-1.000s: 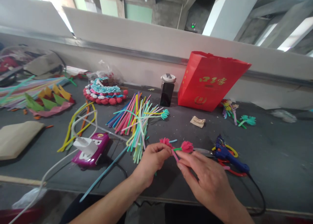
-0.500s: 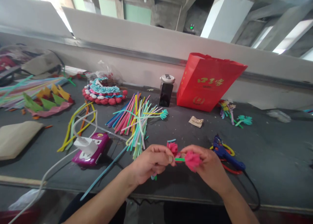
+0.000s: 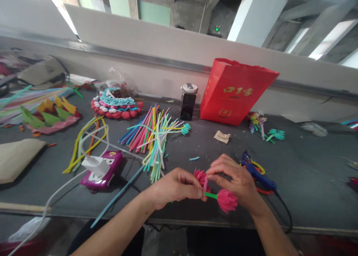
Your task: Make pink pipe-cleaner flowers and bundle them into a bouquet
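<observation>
My left hand (image 3: 179, 189) pinches the green stem (image 3: 211, 195) of a pink craft flower (image 3: 227, 201), whose head points right. A second pink flower head (image 3: 200, 176) shows just behind the fingertips, partly hidden by them. Between thumb and forefinger, my right hand (image 3: 233, 177) grips the upper end of a short pink strip (image 3: 206, 183) that stands up from the left fingertips. To the right of that hand lies a blue glue gun (image 3: 258, 175) with its black cord. A small blue stick piece (image 3: 194, 158) rests behind the flowers.
Loose coloured sticks (image 3: 152, 136) lie in a pile left of centre. Beside them are a purple power strip (image 3: 103, 170) and white plug. Farther back stand a dark bottle (image 3: 188, 105) and a red bag (image 3: 237, 92). Teal flowers (image 3: 276, 134) lie at right.
The pink flower has moved slightly down and right and now shows its petals clearly. My right hand has lifted from behind it to the upright pink strip.
</observation>
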A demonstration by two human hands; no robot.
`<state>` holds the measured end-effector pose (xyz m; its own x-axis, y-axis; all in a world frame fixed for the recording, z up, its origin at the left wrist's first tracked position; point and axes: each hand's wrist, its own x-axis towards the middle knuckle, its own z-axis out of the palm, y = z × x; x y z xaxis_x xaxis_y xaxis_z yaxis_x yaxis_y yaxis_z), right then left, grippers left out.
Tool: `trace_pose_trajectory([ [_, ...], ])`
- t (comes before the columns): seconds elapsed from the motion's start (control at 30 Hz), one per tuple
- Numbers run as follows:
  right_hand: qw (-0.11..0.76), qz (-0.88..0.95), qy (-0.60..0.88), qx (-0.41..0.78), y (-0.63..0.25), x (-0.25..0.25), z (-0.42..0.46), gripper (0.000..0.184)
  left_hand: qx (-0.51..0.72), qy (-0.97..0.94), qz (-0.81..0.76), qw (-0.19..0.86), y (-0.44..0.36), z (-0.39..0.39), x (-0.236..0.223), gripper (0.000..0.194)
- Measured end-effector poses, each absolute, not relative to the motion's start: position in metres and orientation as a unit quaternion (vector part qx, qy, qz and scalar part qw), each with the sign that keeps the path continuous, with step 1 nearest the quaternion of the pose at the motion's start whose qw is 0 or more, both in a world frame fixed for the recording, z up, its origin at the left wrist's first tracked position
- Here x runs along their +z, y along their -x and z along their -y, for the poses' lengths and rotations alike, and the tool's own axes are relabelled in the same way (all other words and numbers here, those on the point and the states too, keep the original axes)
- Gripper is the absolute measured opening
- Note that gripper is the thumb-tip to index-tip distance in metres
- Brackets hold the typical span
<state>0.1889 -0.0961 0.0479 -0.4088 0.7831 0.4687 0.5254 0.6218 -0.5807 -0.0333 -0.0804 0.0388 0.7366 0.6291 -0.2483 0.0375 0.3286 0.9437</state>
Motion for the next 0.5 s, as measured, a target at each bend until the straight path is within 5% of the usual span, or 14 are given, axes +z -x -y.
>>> trace_pose_trajectory([
  [0.33, 0.342, 0.855, 0.374, 0.113, -0.182, 0.062, 0.106, 0.005, 0.303, -0.637, -0.396, 0.589, 0.017, 0.086, 0.024, 0.016],
  [0.5, 0.307, 0.882, 0.356, 0.000, -0.166, 0.063, 0.119, 0.008, 0.386, -0.496, -0.439, 0.642, 0.014, 0.082, 0.028, 0.014],
])
